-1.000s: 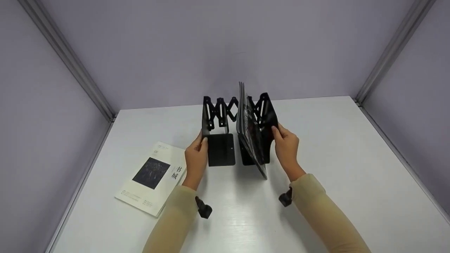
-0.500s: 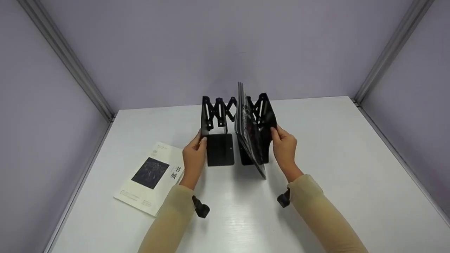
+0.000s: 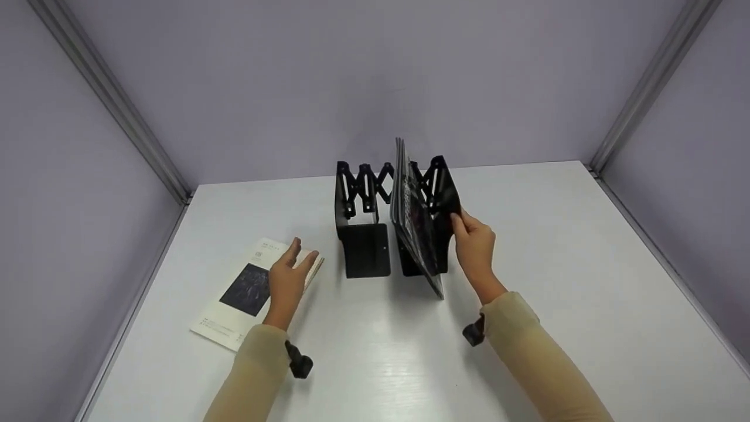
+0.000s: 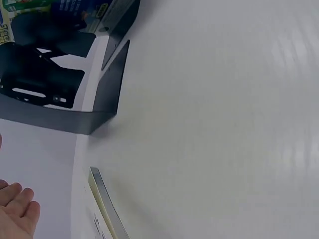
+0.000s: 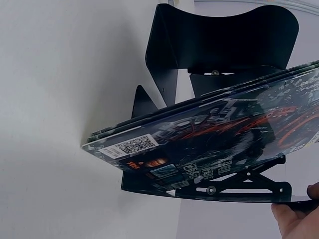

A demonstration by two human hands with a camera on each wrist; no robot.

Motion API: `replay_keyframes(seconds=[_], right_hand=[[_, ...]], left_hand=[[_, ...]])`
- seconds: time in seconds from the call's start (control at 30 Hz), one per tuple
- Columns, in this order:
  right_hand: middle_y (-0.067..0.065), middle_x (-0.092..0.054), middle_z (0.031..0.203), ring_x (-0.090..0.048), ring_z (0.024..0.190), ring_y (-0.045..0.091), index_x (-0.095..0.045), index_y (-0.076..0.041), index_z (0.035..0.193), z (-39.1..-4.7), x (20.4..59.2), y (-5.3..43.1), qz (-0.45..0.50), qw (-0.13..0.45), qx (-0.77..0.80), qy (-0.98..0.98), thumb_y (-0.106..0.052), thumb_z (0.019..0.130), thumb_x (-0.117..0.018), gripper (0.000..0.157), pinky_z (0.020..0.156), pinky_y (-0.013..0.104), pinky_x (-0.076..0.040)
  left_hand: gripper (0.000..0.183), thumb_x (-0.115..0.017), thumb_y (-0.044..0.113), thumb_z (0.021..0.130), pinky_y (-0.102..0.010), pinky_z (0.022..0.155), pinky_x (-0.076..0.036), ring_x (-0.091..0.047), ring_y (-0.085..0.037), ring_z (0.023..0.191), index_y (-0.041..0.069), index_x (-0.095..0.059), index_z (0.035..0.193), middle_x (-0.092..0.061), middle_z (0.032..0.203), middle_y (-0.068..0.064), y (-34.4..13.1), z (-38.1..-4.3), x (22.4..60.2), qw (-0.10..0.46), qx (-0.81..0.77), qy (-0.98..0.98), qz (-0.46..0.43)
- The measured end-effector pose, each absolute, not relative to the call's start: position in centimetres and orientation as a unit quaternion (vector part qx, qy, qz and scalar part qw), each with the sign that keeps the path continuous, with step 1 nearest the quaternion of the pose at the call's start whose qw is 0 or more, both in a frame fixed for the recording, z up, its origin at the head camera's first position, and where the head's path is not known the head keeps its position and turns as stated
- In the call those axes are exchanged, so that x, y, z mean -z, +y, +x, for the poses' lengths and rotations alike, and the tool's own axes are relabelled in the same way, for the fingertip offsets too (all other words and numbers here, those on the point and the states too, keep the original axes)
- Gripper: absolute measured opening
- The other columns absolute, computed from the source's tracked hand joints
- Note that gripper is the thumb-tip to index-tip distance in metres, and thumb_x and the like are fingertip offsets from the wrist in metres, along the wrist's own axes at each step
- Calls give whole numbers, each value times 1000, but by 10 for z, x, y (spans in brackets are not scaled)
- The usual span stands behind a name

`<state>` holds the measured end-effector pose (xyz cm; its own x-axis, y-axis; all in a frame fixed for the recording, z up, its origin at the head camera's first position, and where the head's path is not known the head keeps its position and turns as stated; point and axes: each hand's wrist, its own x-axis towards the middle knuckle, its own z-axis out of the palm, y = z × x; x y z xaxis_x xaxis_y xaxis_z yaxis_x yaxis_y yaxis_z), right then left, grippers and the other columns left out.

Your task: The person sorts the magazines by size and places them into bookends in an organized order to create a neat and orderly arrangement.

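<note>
A black metal expandable bookend [image 3: 367,252] with scissor links stands near the back of the white table. Several thin magazines [image 3: 415,223] with dark covers lean upright in its right half; a QR code shows on the nearest magazine [image 5: 209,129] in the right wrist view. My right hand [image 3: 476,249] pinches the bookend's right end plate between thumb and fingers. Over the pale book [image 3: 225,328] lying at the left, my left hand [image 3: 286,290] hovers with fingers spread, holding nothing. That hand hides part of the book's cover in the head view.
The white table [image 3: 562,258] runs back to a pale purple wall [image 3: 375,70]. Side panels with grey metal corner posts [image 3: 117,94] rise at left and right. A small black camera [image 3: 300,363] sits on the left wrist.
My left hand has let go of the bookend's left end plate and moved left, over the pale book. The right hand keeps its grip; bookend and magazines stay about where they were.
</note>
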<state>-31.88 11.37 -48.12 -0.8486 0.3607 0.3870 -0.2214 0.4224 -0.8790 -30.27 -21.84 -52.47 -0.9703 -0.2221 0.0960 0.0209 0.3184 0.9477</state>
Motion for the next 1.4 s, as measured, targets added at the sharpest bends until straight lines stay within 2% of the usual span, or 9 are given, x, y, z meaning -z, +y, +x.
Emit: replay_keyframes(seconds=[0.13, 0.33, 0.4, 0.63, 0.83, 0.97, 1.17, 1.4], right_hand=[[15, -74, 111, -58, 70, 7, -69, -6, 122, -318, 481, 115, -38, 268, -534, -801, -17, 99, -62, 27, 64, 11, -41], [17, -74, 109, -50, 63, 0, -69, -4, 123, -318, 482, 117, -33, 264, -542, -798, -17, 99, -62, 28, 61, 13, -39], [17, -74, 108, -50, 63, -1, -69, -4, 122, -318, 482, 119, -35, 263, -542, -798, -16, 98, -63, 28, 61, 12, -40], [15, -74, 111, -58, 74, -2, -70, -6, 121, -317, 481, 123, -49, 261, -541, -798, -16, 97, -65, 27, 65, 8, -43], [17, -75, 107, -56, 71, -2, -70, -5, 121, -316, 481, 124, -44, 259, -546, -796, -17, 97, -65, 27, 65, 10, -43], [17, -75, 106, -57, 72, -3, -70, -4, 121, -315, 481, 124, -39, 257, -550, -794, -16, 97, -64, 27, 66, 9, -44], [19, -76, 102, -62, 73, 5, -71, -5, 121, -315, 481, 124, -34, 261, -550, -793, -15, 98, -64, 26, 66, 10, -45], [20, -76, 96, -58, 69, -9, -73, -4, 118, -316, 481, 123, -31, 262, -549, -793, -14, 97, -64, 25, 66, 9, -46]], left_hand=[[66, -68, 28, 95, -44, 120, -34, -37, -36, 146, 4, -40, 150, -41, 156, -13, -237, -296, 529, 89, 555, -824, 70], [65, -65, 27, 98, -45, 115, -41, -42, -36, 143, 2, -38, 151, -40, 156, -17, -264, -290, 536, 77, 511, -853, 73], [65, -64, 27, 98, -44, 113, -43, -46, -34, 140, 2, -36, 152, -41, 155, -18, -272, -289, 538, 70, 511, -853, 83], [71, -59, 31, 101, -45, 126, -22, -22, -34, 153, 2, -26, 156, -27, 163, -18, -299, -289, 546, 40, 488, -864, 122], [76, -62, 30, 99, -49, 124, -25, -25, -40, 150, 0, -22, 157, -28, 161, -23, -317, -285, 553, 34, 452, -878, 153], [72, -62, 25, 99, -49, 123, -26, -26, -41, 150, -1, -26, 155, -29, 160, -23, -329, -281, 556, 60, 447, -876, 171], [70, -62, 21, 99, -50, 124, -22, -22, -42, 150, -3, -26, 155, -27, 160, -24, -346, -276, 562, 72, 440, -871, 204], [71, -59, 19, 100, -52, 124, -21, -20, -44, 150, -5, -21, 155, -23, 160, -27, -355, -268, 566, 63, 433, -870, 225]])
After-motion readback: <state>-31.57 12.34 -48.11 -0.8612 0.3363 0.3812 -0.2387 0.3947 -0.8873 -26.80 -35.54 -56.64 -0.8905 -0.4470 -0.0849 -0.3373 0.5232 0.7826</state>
